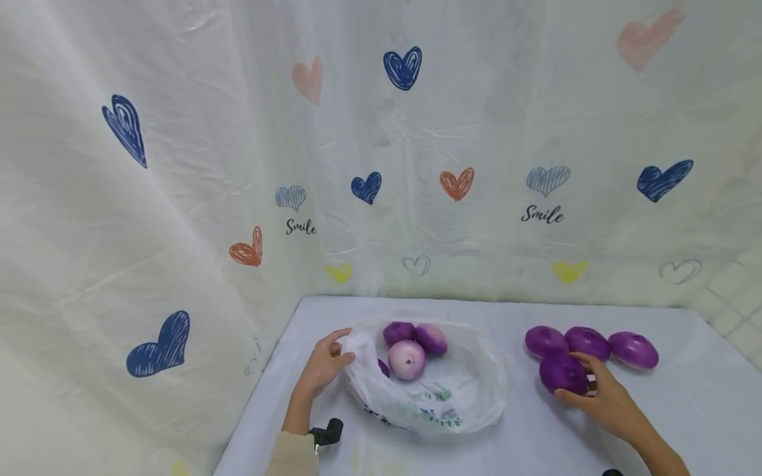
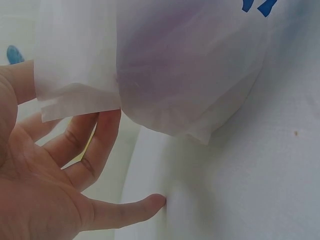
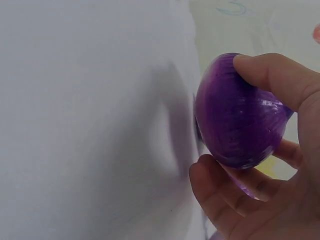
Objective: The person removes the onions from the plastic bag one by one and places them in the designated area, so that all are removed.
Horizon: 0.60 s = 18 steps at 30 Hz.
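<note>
A white plastic bag (image 1: 470,390) with green print lies with its mouth spread open, several purple onions (image 1: 407,360) inside toward its left and back. At the bag's left rim, my left hand (image 1: 324,363) holds the plastic; in the left wrist view, a flap of the bag (image 2: 77,65) hides the thumb's tip while the little finger sticks out. Right of the bag, my right hand (image 1: 610,400) grips a dark purple onion (image 1: 561,374) between thumb and fingers. The right wrist view has this onion (image 3: 240,115) with the thumb on top and fingers below.
Just behind the gripped onion, three more purple onions (image 1: 634,350) sit in a row on the white-covered table (image 1: 684,410). A white curtain printed with hearts (image 1: 500,132) hangs along the table's back and left. A black fitting (image 1: 327,432) sits by the left wrist.
</note>
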Each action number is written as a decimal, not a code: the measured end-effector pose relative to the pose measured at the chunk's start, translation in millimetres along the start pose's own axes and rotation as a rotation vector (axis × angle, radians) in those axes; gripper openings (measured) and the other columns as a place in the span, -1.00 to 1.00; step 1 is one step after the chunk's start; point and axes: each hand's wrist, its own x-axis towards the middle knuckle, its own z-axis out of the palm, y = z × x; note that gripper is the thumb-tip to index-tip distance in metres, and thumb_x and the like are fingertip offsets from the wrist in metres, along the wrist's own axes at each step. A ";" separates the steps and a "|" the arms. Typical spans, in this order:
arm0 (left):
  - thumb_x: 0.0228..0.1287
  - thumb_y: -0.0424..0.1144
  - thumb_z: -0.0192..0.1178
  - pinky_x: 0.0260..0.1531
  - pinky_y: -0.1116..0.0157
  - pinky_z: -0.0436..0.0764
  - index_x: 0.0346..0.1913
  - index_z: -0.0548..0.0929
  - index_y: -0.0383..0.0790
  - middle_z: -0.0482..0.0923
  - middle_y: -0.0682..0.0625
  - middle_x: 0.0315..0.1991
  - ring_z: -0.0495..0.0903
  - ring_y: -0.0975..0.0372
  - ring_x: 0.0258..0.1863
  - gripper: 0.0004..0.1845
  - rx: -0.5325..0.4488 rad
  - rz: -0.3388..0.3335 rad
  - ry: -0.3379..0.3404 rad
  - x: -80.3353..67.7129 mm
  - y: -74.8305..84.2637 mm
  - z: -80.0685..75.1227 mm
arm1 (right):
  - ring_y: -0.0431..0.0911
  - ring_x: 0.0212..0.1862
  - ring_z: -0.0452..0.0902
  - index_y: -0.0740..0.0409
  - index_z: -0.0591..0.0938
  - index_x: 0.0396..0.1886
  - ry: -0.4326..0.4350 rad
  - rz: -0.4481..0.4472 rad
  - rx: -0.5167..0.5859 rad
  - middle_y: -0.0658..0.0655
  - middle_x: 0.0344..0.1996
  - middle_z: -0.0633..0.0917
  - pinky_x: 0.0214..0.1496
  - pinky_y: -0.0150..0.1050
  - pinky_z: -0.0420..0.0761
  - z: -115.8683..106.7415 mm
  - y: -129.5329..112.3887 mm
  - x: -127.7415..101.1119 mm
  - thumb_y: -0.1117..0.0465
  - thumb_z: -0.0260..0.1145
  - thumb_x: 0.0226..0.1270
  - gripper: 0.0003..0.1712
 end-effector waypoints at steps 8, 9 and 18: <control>0.33 -0.26 0.33 -0.35 0.25 0.45 0.40 0.51 -0.06 0.42 -0.04 -0.42 0.43 0.16 -0.37 -0.42 -0.006 0.008 -0.001 -0.7 0.9 0.6 | 0.30 0.04 0.60 0.38 0.17 0.51 -0.024 0.005 -0.018 0.61 0.33 0.38 -0.18 -0.06 0.59 1.6 8.0 4.4 -0.04 0.49 0.27 0.04; 0.33 -0.26 0.33 -0.34 0.25 0.45 0.40 0.51 -0.05 0.42 -0.04 -0.41 0.43 0.16 -0.36 -0.42 -0.006 0.004 0.001 -0.9 1.4 0.6 | 0.30 0.04 0.60 0.38 0.17 0.51 -0.026 0.005 -0.019 0.61 0.33 0.38 -0.18 -0.05 0.59 1.9 9.0 5.1 -0.04 0.49 0.27 0.04; 0.34 -0.24 0.33 -0.27 0.24 0.48 0.40 0.51 -0.04 0.46 -0.06 -0.36 0.48 0.14 -0.30 -0.43 -0.001 -0.002 0.003 -1.2 1.0 0.3 | 0.44 0.13 0.55 0.33 0.12 0.56 -0.061 0.056 0.004 0.65 0.36 0.31 -0.18 0.03 0.66 2.4 15.8 10.5 -0.14 0.43 0.32 0.08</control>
